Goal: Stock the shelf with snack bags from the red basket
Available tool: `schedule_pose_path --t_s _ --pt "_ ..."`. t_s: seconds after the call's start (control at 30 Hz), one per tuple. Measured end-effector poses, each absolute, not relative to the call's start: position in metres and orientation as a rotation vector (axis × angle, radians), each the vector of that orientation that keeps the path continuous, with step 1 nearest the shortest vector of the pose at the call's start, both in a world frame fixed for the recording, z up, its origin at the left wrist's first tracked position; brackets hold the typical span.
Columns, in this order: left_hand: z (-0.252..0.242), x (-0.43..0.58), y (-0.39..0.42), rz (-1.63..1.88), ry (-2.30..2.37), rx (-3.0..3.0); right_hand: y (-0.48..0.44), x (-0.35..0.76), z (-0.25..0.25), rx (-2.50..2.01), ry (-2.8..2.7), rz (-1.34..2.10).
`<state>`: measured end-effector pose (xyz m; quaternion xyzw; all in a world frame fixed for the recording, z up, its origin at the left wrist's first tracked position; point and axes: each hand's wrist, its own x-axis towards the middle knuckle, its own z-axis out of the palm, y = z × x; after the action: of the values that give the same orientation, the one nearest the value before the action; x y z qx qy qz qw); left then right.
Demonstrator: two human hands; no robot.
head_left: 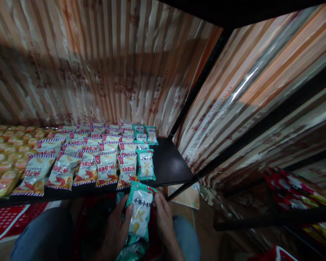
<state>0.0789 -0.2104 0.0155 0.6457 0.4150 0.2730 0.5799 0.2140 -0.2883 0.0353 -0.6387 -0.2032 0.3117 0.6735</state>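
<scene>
A teal and white snack bag (140, 212) is held upright in front of the shelf, its printed face toward me. My left hand (115, 226) grips its left side, thumb on the front. My right hand (163, 219) holds the upper right edge. Below it lie more teal bags (133, 248), partly hidden by the held one. On the black shelf (171, 163), a short column of matching teal bags (146, 165) stands beside rows of white bags (106, 168) with red print and striped edges.
Small yellow packs (7, 183) fill the shelf's left part. A patterned striped curtain (97, 65) hangs behind. Black metal posts (201, 83) frame the right side. A red basket (5, 217) sits under the shelf at left. Red packets (293, 192) lie on another rack at right.
</scene>
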Motion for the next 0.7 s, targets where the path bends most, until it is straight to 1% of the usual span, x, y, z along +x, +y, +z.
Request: schedule_pose_path --t_s 0.13,0.4,0.7 --pt "0.009 0.084 -0.208 0.565 0.939 1.538 -0.287 0.220 0.042 -1.428 -0.435 0.727" --pt "0.018 0.092 -0.206 0.497 0.848 1.487 -0.287 0.229 0.041 -1.527 -0.300 0.538" --pt "0.006 0.097 -0.218 0.459 0.674 1.311 -0.282 0.240 0.048 -1.579 -0.348 0.403"
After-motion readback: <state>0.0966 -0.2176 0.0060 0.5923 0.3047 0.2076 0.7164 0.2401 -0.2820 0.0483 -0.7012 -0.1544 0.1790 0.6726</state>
